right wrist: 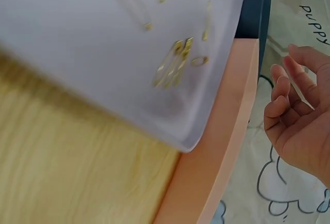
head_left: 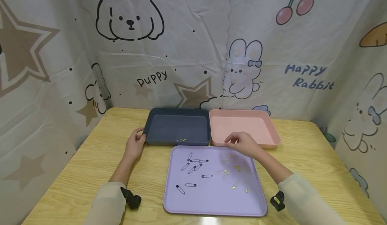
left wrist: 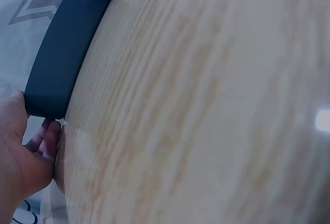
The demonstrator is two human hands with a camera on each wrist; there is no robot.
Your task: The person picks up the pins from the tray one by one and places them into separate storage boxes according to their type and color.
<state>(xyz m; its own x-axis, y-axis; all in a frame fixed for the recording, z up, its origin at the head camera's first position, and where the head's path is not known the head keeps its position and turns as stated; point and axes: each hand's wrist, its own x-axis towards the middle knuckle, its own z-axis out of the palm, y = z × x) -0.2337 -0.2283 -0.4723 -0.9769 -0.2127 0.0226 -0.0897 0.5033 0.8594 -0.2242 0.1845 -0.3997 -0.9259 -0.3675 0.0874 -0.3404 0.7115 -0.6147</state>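
With the middle of the purple tray (head_left: 211, 201) taken as the hub, the dark blue tray (head_left: 178, 124) is set at 11 o'clock and the pink tray (head_left: 257, 119) at 1 o'clock, side by side on the wooden table (head_left: 99, 168). Both stand just beyond the purple tray's far edge, probably so that they can be reached easily.

The dark blue tray is gripped by the left hand (head_left: 135, 146) at its 8 o'clock corner; in the left wrist view, its end is bracketed by the digits between rim and base. This hold is likely meant to steady the tray.

The right hand (head_left: 243, 144) is held at 1 o'clock, over the pink tray's near wall. Its fingers are loosely bent, with the tips near each other, and nothing is seen gripped; whether the tips touch cannot be told.

On the purple tray, the black safety pins (head_left: 198, 167) are spread from 8 to 11 o'clock and the gold safety pins (head_left: 225, 173) from 1 to 4 o'clock, apparently kept apart by colour. A lone yellowish pin (head_left: 181, 140) is seen in the dark blue tray, near its 6 o'clock wall. The table is backed by a patterned curtain (head_left: 193, 50).
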